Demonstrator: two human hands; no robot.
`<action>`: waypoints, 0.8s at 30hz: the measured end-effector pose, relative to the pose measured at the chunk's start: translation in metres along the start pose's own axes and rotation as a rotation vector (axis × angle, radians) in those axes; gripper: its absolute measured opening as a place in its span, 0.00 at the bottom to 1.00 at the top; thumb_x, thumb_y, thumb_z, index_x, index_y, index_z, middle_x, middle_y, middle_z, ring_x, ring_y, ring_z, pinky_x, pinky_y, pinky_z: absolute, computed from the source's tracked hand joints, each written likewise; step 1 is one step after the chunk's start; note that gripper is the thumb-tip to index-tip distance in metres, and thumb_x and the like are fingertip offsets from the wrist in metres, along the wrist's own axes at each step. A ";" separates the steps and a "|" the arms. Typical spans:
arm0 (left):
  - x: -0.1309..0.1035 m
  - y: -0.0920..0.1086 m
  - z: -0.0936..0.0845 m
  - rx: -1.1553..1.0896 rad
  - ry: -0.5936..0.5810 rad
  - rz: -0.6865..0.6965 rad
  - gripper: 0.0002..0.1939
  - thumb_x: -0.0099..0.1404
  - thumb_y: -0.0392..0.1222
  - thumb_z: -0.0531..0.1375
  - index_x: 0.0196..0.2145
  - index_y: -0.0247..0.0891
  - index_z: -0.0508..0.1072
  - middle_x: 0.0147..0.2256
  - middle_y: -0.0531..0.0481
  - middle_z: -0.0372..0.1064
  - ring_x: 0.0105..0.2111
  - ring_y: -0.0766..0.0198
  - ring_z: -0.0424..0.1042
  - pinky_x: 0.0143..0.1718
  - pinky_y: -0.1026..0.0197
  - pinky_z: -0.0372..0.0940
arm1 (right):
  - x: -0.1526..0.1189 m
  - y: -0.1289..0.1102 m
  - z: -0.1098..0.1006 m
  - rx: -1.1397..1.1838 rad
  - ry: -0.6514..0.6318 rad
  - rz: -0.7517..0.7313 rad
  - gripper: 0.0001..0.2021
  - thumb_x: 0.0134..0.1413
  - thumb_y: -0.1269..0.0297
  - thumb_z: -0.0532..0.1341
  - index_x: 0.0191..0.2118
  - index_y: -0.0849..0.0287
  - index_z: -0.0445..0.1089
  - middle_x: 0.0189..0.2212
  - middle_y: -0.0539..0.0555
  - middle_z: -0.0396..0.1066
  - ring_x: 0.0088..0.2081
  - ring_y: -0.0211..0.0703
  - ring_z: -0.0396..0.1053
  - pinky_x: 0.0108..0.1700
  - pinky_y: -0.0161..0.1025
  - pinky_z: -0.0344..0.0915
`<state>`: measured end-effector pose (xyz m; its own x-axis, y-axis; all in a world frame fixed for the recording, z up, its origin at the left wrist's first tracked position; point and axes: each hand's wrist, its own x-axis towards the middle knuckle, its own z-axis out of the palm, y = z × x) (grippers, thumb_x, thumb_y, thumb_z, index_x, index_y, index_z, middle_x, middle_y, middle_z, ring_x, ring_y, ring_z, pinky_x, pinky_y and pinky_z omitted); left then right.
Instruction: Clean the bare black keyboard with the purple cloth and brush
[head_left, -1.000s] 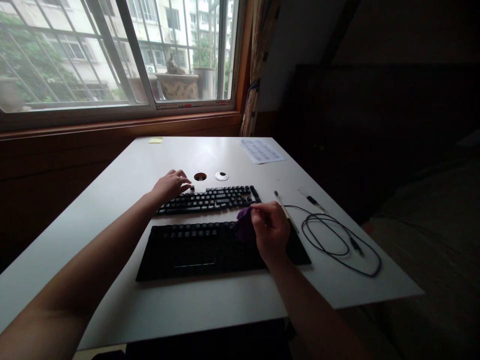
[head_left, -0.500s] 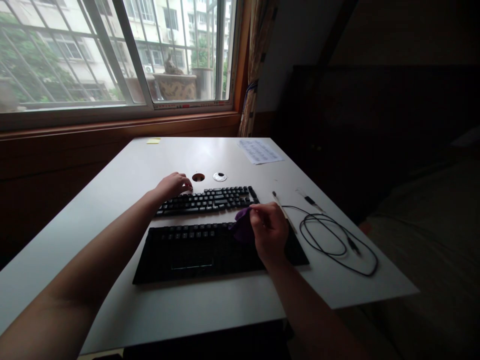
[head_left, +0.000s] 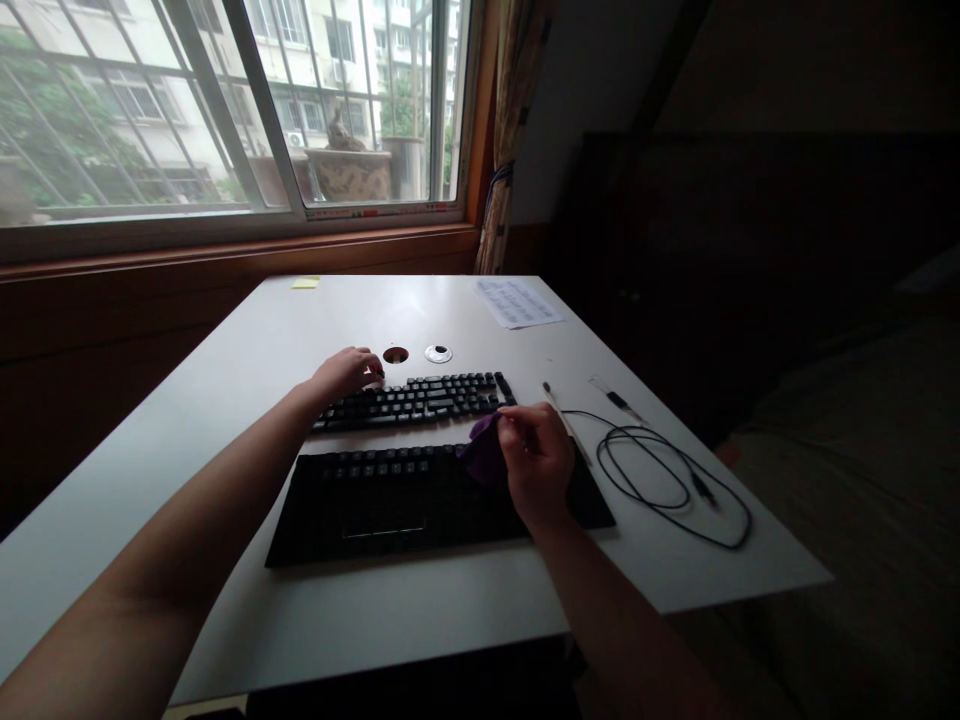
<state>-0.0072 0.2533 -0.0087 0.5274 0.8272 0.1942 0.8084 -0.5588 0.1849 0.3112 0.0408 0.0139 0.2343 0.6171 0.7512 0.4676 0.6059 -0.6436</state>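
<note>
My left hand is at the far left end of the rows of loose black keycaps, its fingers closed on a small dark keycap. In front of those rows lies a black keyboard base, with keycaps fitted along its upper left part and the rest of its surface dark. Above the right part of the base, my right hand pinches a purple cloth that hangs down from the fingertips. My hand and the cloth hide part of the base.
A thin brush lies right of the keycaps, beside a keycap puller and a coiled black cable. Behind the keycaps are a table hole and its round cover. Printed paper and yellow notes lie at the back.
The dark keycap at my left fingertips shows a little more clearly. My right hand and the cloth stay almost in place; the whole view shifts very slightly.
</note>
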 end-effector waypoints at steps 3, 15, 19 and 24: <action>-0.001 0.004 -0.001 -0.037 0.055 0.003 0.12 0.66 0.49 0.62 0.38 0.41 0.83 0.38 0.45 0.77 0.34 0.57 0.75 0.38 0.58 0.68 | 0.000 0.000 0.000 0.005 0.003 -0.001 0.04 0.63 0.67 0.63 0.39 0.53 0.75 0.30 0.47 0.68 0.31 0.38 0.65 0.34 0.39 0.64; -0.045 0.081 -0.038 -0.213 0.191 0.192 0.11 0.71 0.48 0.62 0.42 0.40 0.81 0.41 0.45 0.77 0.39 0.58 0.75 0.44 0.55 0.70 | 0.000 0.000 -0.001 -0.020 0.010 -0.008 0.03 0.63 0.65 0.62 0.39 0.53 0.75 0.30 0.48 0.68 0.31 0.40 0.66 0.34 0.41 0.66; -0.072 0.121 -0.032 -0.252 0.134 0.292 0.07 0.70 0.44 0.65 0.42 0.41 0.80 0.41 0.45 0.77 0.41 0.56 0.73 0.46 0.54 0.68 | 0.001 -0.002 0.000 -0.024 0.019 0.008 0.03 0.63 0.65 0.62 0.39 0.53 0.75 0.31 0.48 0.68 0.31 0.40 0.67 0.34 0.41 0.65; -0.094 0.156 -0.012 -0.233 0.037 0.269 0.06 0.65 0.41 0.69 0.41 0.42 0.80 0.40 0.48 0.76 0.43 0.54 0.71 0.48 0.54 0.67 | 0.000 -0.002 0.000 -0.010 0.027 0.008 0.03 0.62 0.66 0.63 0.38 0.52 0.75 0.30 0.48 0.68 0.31 0.39 0.66 0.34 0.40 0.64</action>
<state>0.0664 0.0876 0.0140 0.7001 0.6480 0.2998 0.5580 -0.7586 0.3365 0.3103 0.0403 0.0153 0.2609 0.6084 0.7495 0.4735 0.5959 -0.6485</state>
